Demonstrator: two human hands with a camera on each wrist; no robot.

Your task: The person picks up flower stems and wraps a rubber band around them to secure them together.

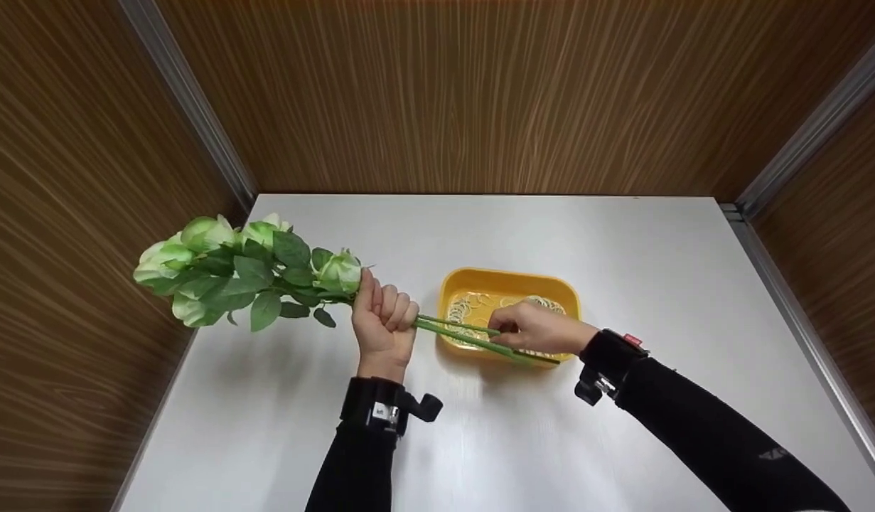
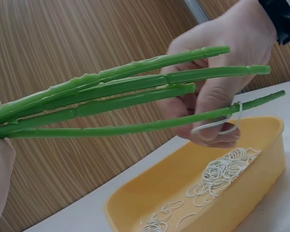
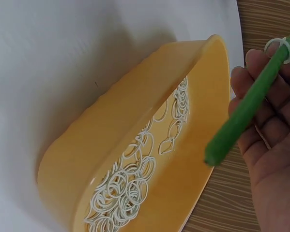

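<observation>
My left hand (image 1: 384, 313) grips a bunch of artificial white-green roses (image 1: 245, 274) by their green stems (image 2: 111, 99), flower heads pointing left. The stem ends (image 1: 494, 340) reach over a yellow tray (image 1: 508, 284). My right hand (image 1: 533, 327) is at those ends and pinches a white rubber band (image 2: 222, 126) that is looped round the lowest stem (image 3: 246, 104). The right hand's fingers (image 2: 217, 104) curl behind the stems. The tray (image 3: 101, 130) holds several loose white rubber bands (image 3: 130, 181), also seen as a pile of bands (image 2: 222, 171) in the left wrist view.
A pale grey table (image 1: 622, 270) carries the tray near its middle. Wood-grain walls (image 1: 480, 92) with metal corner strips (image 1: 188, 99) close in the back and both sides. Black sleeves and wrist-mounted cameras (image 1: 387, 409) are on both forearms.
</observation>
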